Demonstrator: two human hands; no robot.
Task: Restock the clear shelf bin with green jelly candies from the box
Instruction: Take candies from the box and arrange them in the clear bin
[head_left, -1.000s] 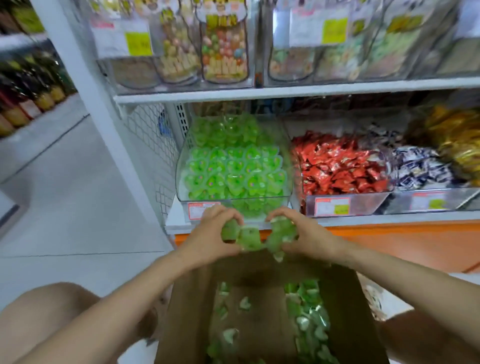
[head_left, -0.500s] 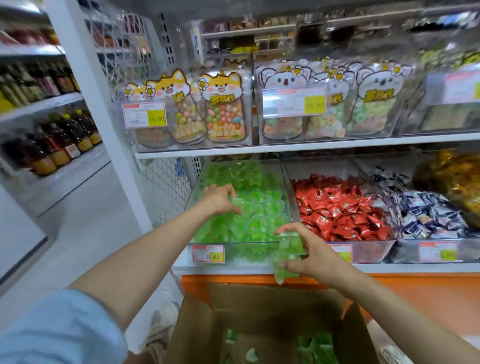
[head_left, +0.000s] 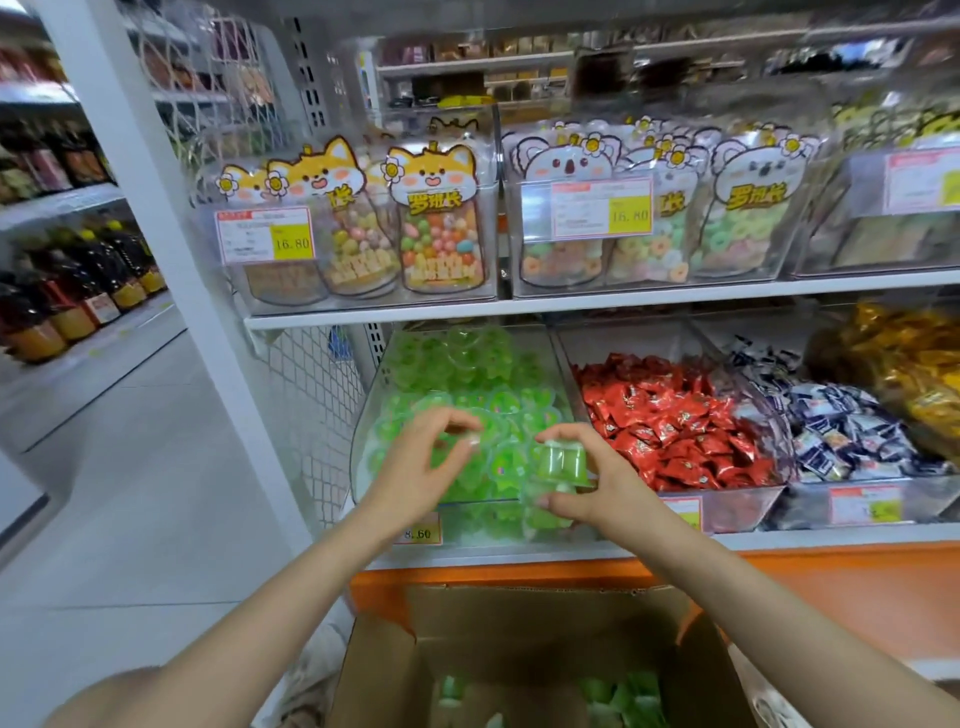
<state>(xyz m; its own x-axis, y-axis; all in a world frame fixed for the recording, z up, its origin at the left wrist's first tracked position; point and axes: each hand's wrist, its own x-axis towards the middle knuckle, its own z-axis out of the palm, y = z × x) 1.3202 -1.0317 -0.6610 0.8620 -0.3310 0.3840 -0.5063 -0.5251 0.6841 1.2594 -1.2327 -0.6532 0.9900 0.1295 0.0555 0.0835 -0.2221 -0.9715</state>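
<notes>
While gripped, candy (head_left: 561, 464) fills right hand (head_left: 597, 491).

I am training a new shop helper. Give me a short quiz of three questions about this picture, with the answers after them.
1. True or false: the right hand holds a green jelly cup.
2. What fills the bin just right of the jelly bin? A. red-wrapped candies B. loose nuts C. biscuits
3. Fill in: in this view the box stands ___ the jelly bin.
Key: 1 true; 2 A; 3 below.
</notes>
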